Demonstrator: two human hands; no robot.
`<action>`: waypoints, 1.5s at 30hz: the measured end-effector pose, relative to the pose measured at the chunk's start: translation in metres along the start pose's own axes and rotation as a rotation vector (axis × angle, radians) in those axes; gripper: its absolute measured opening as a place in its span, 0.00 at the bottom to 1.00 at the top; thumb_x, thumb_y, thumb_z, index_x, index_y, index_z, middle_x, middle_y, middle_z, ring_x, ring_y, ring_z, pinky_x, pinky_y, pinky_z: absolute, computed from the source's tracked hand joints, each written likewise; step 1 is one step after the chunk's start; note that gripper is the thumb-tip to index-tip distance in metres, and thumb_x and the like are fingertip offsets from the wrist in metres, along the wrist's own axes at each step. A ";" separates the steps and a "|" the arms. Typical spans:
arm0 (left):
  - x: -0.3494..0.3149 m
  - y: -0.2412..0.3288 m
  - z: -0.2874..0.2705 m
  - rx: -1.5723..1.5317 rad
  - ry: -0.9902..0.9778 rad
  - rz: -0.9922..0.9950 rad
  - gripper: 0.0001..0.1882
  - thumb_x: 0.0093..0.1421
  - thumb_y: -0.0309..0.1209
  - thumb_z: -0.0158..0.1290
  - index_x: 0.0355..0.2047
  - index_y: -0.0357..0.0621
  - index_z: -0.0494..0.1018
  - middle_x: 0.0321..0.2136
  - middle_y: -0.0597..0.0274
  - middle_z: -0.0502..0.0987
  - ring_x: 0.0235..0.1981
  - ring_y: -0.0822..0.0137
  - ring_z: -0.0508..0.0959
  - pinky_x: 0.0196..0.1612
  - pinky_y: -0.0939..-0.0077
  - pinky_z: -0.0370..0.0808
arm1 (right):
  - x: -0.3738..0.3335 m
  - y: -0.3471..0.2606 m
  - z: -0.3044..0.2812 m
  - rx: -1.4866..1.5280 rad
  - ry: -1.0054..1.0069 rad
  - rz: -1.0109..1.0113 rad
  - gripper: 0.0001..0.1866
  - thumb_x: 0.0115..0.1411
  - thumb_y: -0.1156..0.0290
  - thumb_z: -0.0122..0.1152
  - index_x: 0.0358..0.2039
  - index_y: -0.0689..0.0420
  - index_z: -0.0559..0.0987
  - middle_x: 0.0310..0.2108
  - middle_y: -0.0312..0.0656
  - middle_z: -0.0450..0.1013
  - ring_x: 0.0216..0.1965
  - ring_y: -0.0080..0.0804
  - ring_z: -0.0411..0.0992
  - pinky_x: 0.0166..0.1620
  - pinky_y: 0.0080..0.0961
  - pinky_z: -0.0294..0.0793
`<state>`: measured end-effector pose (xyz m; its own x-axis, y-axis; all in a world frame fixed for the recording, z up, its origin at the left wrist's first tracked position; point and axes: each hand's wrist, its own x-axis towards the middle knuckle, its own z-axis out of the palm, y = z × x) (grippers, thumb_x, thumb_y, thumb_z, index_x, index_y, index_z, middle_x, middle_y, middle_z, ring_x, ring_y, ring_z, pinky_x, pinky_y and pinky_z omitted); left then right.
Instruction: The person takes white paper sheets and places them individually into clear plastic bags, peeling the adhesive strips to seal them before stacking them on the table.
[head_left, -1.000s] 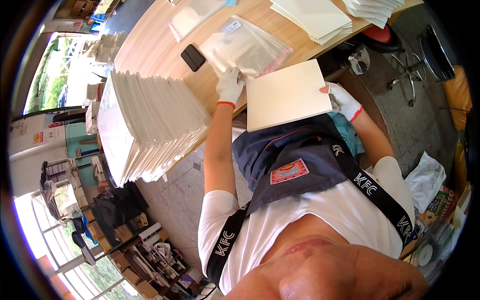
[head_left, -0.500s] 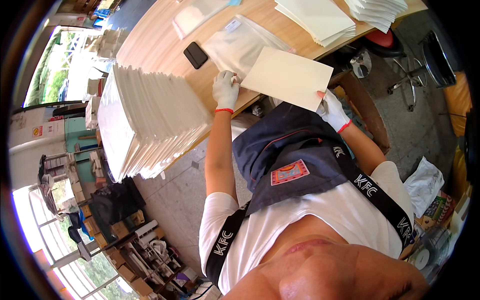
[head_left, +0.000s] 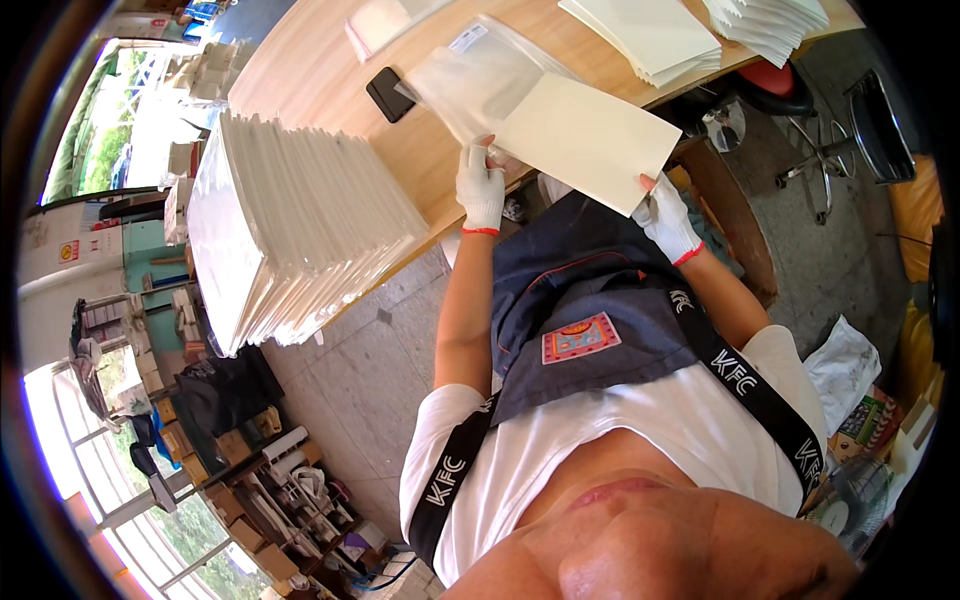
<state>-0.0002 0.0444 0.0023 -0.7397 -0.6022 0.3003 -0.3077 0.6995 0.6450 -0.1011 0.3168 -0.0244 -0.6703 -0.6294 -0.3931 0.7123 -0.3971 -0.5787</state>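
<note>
My right hand [head_left: 667,218], in a white glove with a bare thumb tip showing, grips the near right corner of a cream-coloured flat board [head_left: 592,140]. The board reaches left over a stack of clear plastic bags [head_left: 478,72] on the table. My left hand [head_left: 482,190], gloved too, is closed at the near edge of these bags, pinching the film of a bag beside the board's left end. Whether that end lies inside the bag or on top of it, I cannot tell.
A tall stack of bagged white boards [head_left: 300,220] stands at the table's left. A black phone [head_left: 390,95] lies by the bags. Piles of cream boards [head_left: 650,40] and white sheets [head_left: 765,25] sit at the right. A swivel chair [head_left: 830,135] is beyond the table.
My left hand has moved right, closer to the board, and now pinches the bag's edge. The board has tilted and shifted slightly right, with my right hand still on its corner.
</note>
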 end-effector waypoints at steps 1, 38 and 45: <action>-0.007 0.002 0.005 -0.018 0.052 0.049 0.20 0.45 0.14 0.46 0.39 0.43 0.71 0.36 0.61 0.73 0.28 0.64 0.72 0.29 0.75 0.69 | -0.002 0.001 -0.002 -0.010 -0.027 0.004 0.18 0.58 0.70 0.53 0.50 0.55 0.67 0.37 0.31 0.71 0.28 0.10 0.70 0.21 0.04 0.66; -0.099 -0.033 0.023 -0.938 -0.243 -0.825 0.12 0.59 0.27 0.40 0.39 0.33 0.69 0.29 0.52 0.77 0.23 0.63 0.79 0.26 0.75 0.78 | 0.044 0.046 0.092 -1.441 -0.551 -0.160 0.10 0.59 0.66 0.49 0.39 0.53 0.72 0.19 0.42 0.72 0.20 0.31 0.72 0.23 0.29 0.69; -0.100 -0.040 0.024 -1.024 -0.247 -0.906 0.13 0.56 0.24 0.38 0.37 0.31 0.69 0.28 0.52 0.76 0.22 0.62 0.78 0.27 0.72 0.79 | 0.056 0.077 0.104 -2.073 -0.635 -0.667 0.10 0.53 0.59 0.54 0.29 0.50 0.69 0.18 0.45 0.73 0.21 0.41 0.74 0.22 0.37 0.71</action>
<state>0.0721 0.0862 -0.0701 -0.6387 -0.5312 -0.5567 -0.2409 -0.5491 0.8003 -0.0626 0.1813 -0.0166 -0.2135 -0.9745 0.0691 -0.9162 0.1752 -0.3605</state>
